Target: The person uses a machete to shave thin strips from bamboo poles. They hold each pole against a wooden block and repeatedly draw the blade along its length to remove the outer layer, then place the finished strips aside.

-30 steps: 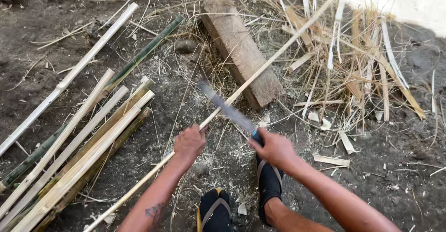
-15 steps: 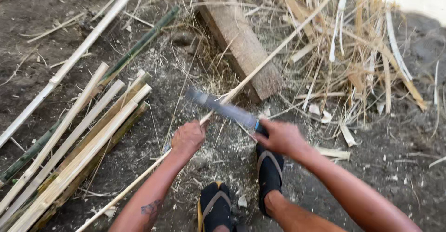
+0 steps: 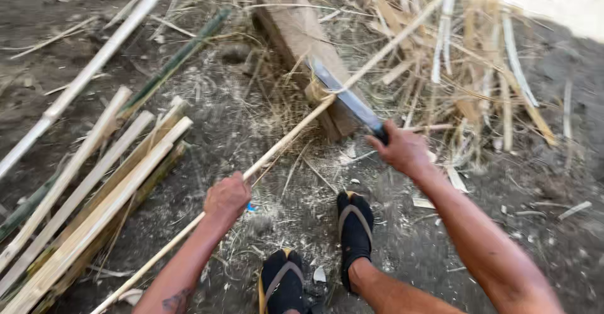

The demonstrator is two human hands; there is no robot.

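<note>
My left hand [image 3: 228, 196] grips a long thin bamboo strip [image 3: 296, 131] that runs from the lower left up across a wooden block [image 3: 302, 37] toward the upper right. My right hand [image 3: 402, 150] is closed on the dark handle of a long flat blade [image 3: 343, 97]. The blade lies against the strip where it rests on the block, and a curl of shaving stands at that spot. My two feet in black sandals [image 3: 352, 226] are planted on the dirt just below the hands.
A stack of split bamboo slats [image 3: 94, 188] lies at the left, with a long pale pole [image 3: 82, 81] and a green stalk [image 3: 176, 62] beyond it. A heap of dry strips and shavings [image 3: 478, 68] covers the ground at the upper right.
The blade has moved forward along the strip, from near my hands up to the wooden block. My right hand went with it; my left hand kept its hold on the strip.
</note>
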